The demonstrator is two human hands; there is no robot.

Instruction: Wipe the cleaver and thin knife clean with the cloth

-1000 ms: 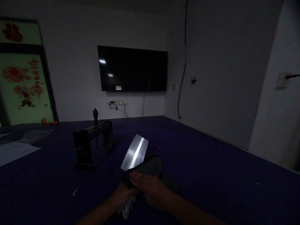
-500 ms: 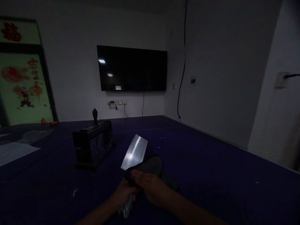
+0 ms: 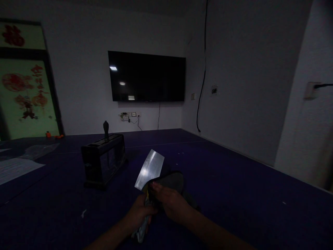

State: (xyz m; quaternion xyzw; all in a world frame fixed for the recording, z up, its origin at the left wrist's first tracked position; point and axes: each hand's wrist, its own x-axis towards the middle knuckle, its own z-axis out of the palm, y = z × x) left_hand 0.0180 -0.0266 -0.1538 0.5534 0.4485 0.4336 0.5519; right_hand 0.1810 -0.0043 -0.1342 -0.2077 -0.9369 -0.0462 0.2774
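Observation:
My left hand (image 3: 140,211) is closed round a slim grey, silvery thing (image 3: 141,232), whose lower end sticks out below the fingers. A bit of yellow shows at its upper end; its kind is hard to make out in the dim light. My right hand (image 3: 173,203) presses a dark grey cloth (image 3: 173,180) against it, fingers bent. Just beyond both hands is a cleaver blade (image 3: 150,169), broad and shiny; its handle end is hidden. To the left stands a black knife block (image 3: 104,159) with clear sides and one dark handle (image 3: 105,129) upright in it.
Everything stands on a wide dark purple surface (image 3: 229,194). White paper (image 3: 18,168) and clear plastic film (image 3: 41,150) lie far left, with small orange things (image 3: 48,134) behind. White scraps (image 3: 83,213) are scattered about. A television (image 3: 147,76) hangs on the far wall.
My right hand and the dark cloth have slid slightly to the right. A yellow bit now shows above my left hand. The cleaver blade and the knife block are where they were.

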